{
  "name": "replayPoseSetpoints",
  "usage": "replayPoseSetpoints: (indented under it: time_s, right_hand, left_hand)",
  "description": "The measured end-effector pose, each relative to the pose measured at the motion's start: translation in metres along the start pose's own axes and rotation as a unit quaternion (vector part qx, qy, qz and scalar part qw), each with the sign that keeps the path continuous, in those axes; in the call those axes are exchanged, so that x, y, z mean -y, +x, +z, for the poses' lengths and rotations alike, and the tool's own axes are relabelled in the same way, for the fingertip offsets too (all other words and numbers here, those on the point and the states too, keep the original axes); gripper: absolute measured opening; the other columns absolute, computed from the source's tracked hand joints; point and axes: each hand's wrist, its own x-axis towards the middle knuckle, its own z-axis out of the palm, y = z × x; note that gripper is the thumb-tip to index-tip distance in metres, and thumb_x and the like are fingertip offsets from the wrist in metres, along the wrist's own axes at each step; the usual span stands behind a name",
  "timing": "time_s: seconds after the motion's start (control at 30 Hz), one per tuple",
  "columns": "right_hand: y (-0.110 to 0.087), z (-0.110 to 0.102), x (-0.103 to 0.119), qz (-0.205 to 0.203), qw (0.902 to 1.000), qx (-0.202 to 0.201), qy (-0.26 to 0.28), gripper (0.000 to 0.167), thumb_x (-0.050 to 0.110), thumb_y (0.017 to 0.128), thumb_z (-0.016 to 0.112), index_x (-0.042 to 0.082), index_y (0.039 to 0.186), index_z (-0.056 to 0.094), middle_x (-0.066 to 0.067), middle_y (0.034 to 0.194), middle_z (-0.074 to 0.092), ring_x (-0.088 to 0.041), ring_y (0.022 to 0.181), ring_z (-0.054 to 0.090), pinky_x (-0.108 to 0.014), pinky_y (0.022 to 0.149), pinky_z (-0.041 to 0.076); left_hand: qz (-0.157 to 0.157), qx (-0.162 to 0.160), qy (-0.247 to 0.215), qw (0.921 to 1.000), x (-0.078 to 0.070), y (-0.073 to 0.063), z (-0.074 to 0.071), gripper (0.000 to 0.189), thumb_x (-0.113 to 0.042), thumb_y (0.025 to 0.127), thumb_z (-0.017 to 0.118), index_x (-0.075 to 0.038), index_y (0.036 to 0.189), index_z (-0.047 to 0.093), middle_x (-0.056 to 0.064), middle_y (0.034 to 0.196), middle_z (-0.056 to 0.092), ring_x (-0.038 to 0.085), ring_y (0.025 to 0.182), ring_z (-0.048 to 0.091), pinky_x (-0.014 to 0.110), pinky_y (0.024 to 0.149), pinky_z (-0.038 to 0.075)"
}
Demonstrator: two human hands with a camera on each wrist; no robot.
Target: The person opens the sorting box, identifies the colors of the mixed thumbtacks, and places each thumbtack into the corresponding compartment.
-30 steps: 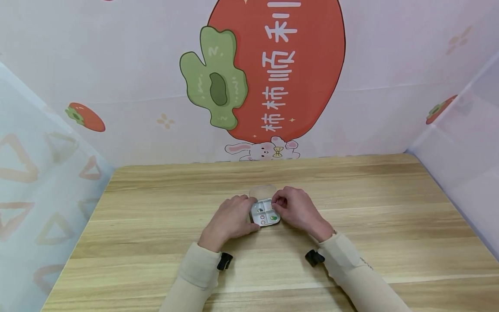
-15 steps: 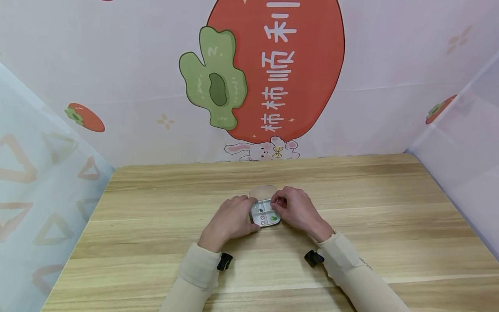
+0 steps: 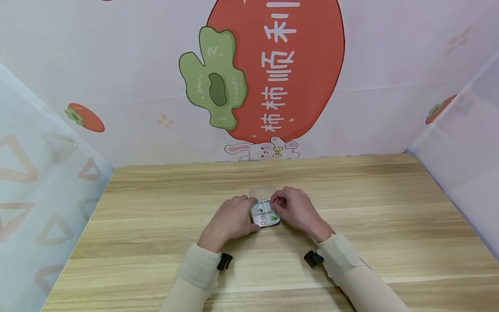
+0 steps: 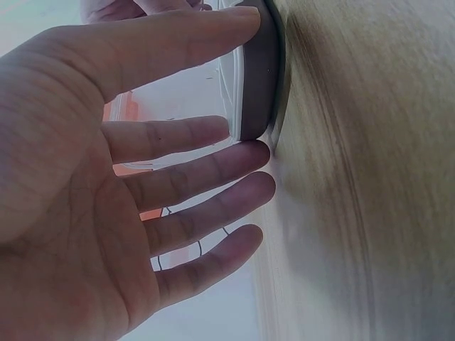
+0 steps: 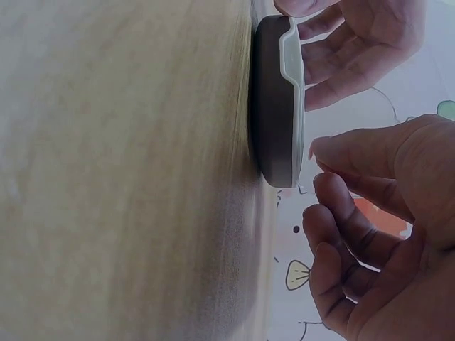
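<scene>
A small white pill box (image 3: 264, 223) with a dark base stands on the table, its clear lid (image 3: 262, 191) folded back. My left hand (image 3: 232, 217) holds its left side, index finger at the far edge and thumb at the near edge; the other fingers (image 4: 220, 206) stretch out free. Two red-rimmed round pieces (image 3: 263, 220) lie in the near left compartment, a green-and-yellow piece (image 3: 274, 218) in the near right, a dark-and-white piece (image 3: 260, 210) in the far left. Over the far right compartment, my right hand (image 3: 293, 208) pinches what appears to be a tiny reddish pill (image 5: 311, 151), mostly hidden.
The wood-grain table (image 3: 163, 208) spreads out on both sides of the hands. A printed cloth backdrop (image 3: 374, 125) rises behind its far edge, with pale cloth walls at left and right. Each wrist carries a black clip (image 3: 225, 261).
The right fingertips have shifted very slightly left over the far right compartment. The left hand and pill box have stayed in place.
</scene>
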Motion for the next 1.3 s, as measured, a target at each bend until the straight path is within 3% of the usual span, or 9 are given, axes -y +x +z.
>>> replayPoseSetpoints:
  time_s: [0.3,1.0,1.3]
  right_hand:
    - [-0.001,-0.001,0.002,0.013,0.9999,0.007,0.009,0.005,0.012,0.089,0.078,0.010,0.094,0.076,0.005,0.077,0.057,-0.013,0.071,0.053,-0.031,0.066,0.046]
    - [0.000,-0.016,-0.002,0.038,0.9988,0.007,0.030,0.009,0.017,0.087,0.081,0.014,0.092,0.074,0.004,0.082,0.062,-0.016,0.075,0.056,-0.032,0.068,0.050]
    - [0.001,-0.019,-0.006,0.044,0.9980,0.001,0.046,0.009,0.013,0.087,0.081,0.012,0.093,0.073,0.002,0.083,0.064,-0.016,0.076,0.057,-0.033,0.070,0.050]
  left_hand:
    - [0.002,0.000,0.001,1.0000,0.000,-0.001,0.000,0.062,-0.034,0.079,0.088,-0.005,0.127,0.065,0.005,0.104,0.065,0.019,0.085,0.056,0.040,0.081,0.049]
    - [-0.009,0.001,-0.015,0.9999,0.001,-0.001,0.000,0.063,-0.034,0.080,0.088,-0.004,0.131,0.063,0.010,0.117,0.066,0.023,0.095,0.058,0.045,0.090,0.048]
    - [-0.009,-0.003,-0.016,0.9998,0.001,0.000,-0.001,0.063,-0.033,0.079,0.088,-0.005,0.130,0.064,0.010,0.115,0.066,0.024,0.096,0.059,0.046,0.090,0.049]
